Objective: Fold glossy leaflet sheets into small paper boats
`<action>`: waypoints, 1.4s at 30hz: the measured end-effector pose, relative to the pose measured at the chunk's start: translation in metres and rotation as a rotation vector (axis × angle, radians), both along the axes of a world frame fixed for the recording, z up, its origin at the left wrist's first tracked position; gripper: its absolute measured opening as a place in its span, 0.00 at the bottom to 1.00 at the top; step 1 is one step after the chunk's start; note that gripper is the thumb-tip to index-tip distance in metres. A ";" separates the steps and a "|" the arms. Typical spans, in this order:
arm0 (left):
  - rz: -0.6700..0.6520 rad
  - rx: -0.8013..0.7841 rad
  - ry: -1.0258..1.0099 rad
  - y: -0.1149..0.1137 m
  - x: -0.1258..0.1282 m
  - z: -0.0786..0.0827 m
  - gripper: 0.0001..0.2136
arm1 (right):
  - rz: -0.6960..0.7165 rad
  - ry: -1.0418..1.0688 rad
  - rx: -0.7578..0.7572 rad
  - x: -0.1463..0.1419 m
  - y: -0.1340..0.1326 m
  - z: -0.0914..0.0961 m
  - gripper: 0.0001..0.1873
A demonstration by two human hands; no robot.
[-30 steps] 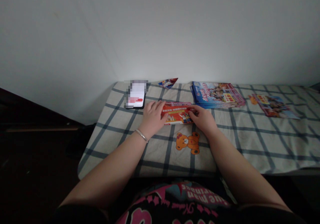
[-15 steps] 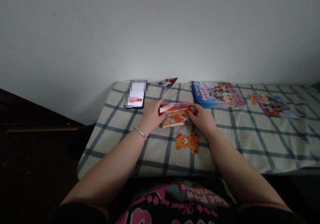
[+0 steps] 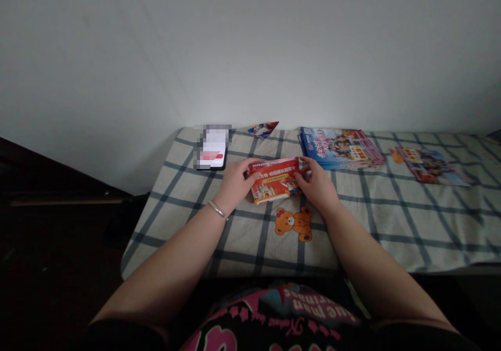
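Observation:
A red and orange printed flyer [image 3: 274, 181] lies folded in front of me, its fold along the far edge. At its left end my left hand [image 3: 237, 181] grips it, thumb on top of the paper. My right hand [image 3: 316, 184] pinches the right end, with the thumb on the print and the fingers at the far corner. A cartoon castle and white lettering show on the upward face. The underside of the paper is hidden.
Behind the hands, a small folded paper piece [image 3: 264, 129] stands near the wall. A phone [image 3: 214, 147] with a lit screen lies at left. To the right are a stack of blue and pink flyers [image 3: 336, 147] and another flyer [image 3: 432, 167] on the checked tablecloth [image 3: 391, 220].
The flyer's far part has come down flatter, and more of the red printed face shows. Both hands have shifted only slightly along its far edge.

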State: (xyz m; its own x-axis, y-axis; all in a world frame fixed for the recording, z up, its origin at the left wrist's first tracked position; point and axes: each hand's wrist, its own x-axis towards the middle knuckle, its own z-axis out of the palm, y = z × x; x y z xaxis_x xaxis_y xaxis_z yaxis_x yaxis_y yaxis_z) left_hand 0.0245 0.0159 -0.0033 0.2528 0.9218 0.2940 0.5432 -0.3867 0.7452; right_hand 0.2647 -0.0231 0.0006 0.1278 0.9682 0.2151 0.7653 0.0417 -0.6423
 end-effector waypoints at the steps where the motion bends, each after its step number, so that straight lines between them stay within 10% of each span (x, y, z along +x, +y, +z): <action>1: -0.013 0.003 -0.005 0.000 -0.001 0.000 0.16 | -0.006 0.021 0.035 0.001 0.001 -0.002 0.28; 42: -0.067 -0.182 -0.271 -0.005 -0.009 0.003 0.11 | 0.046 0.504 -0.050 -0.003 0.004 -0.005 0.14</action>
